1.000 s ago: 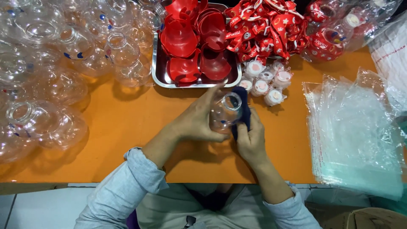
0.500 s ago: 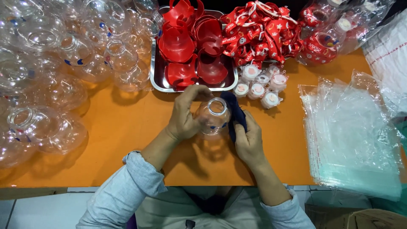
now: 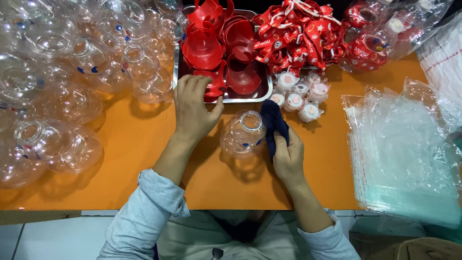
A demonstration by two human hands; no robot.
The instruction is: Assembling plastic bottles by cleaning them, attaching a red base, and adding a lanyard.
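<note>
Orange table (image 3: 144,144) fills the view, light floor tiles at the near edge. Biggest thing on it: heap of clear plastic bottles (image 3: 62,82) covering my left side, mouths pointing every way. On my right, a stack of clear plastic bags (image 3: 404,154) lying flat, overhanging the table edge. Far centre, a metal tray (image 3: 267,89) loaded with red plastic handles (image 3: 211,45). Just beside it to the right, a pile of red printed straps (image 3: 303,33), and further right more bottles with red parts inside a clear bag (image 3: 385,33). In front of the straps, a small cluster of white caps (image 3: 298,96), touching each other.

One clear bottle (image 3: 243,135) stands upright on the table at centre, mouth up, between my hands. My right hand (image 3: 288,156) is closed around a dark blue cloth (image 3: 274,123), cloth pressed against the bottle's right side. My left hand (image 3: 192,108) is off the bottle, fingers loosely curled and reaching over the tray's near rim, fingertips at a red handle; can't tell if it's gripping one.
</note>
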